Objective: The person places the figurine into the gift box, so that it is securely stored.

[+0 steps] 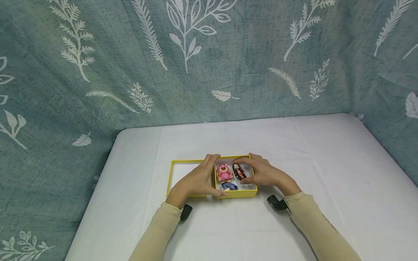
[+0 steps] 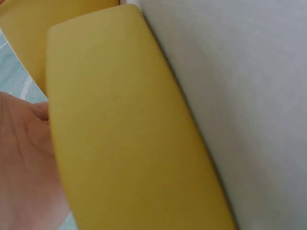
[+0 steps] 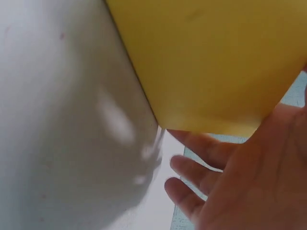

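In yellow box [image 1: 236, 194], right part: dark-haired doll [image 1: 239, 172], between spread thumb and index finger of right hand [image 1: 263, 172]; cannot tell whether pinched. Pink bear [image 1: 224, 173] to left, blue toy [image 1: 230, 186] nearer. Holding box's left end, near and far, with left hand [image 1: 197, 178]. Farther left, yellow-rimmed tray [image 1: 183, 170].

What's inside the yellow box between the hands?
A pink bear figure, a dark-haired doll and a blue figure. The right hand covers some space inside the box; whatever lies beneath the figures is hidden.
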The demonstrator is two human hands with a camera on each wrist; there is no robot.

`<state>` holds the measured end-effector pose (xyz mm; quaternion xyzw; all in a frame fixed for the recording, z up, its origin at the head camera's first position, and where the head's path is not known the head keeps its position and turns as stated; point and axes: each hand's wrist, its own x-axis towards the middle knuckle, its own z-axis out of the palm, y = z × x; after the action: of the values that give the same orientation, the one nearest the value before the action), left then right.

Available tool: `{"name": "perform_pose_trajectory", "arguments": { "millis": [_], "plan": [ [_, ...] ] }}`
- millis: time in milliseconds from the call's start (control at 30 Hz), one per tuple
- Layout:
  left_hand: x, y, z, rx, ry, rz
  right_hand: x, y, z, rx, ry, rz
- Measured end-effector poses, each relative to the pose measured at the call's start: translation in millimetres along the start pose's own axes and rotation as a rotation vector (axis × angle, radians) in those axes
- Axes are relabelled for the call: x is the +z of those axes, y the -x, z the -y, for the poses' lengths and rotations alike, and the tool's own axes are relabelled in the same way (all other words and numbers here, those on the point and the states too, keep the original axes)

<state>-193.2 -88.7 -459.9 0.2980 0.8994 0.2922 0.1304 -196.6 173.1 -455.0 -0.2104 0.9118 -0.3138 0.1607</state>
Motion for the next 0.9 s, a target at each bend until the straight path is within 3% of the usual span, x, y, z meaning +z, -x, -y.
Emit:
{"name": "perform_pose_trajectory", "arguments": {
  "millis": [467, 900],
  "plan": [
    [0.6, -0.9, 1.7, 0.009, -0.005, -0.006, 3.2, -1.0, 4.4, 0.048, 0.001, -0.028],
    [1.1, -0.7, 1.8, 0.010, -0.006, -0.005, 4.5, 0.0, 6.7, -0.010, 0.104, -0.083]
  ]
}}
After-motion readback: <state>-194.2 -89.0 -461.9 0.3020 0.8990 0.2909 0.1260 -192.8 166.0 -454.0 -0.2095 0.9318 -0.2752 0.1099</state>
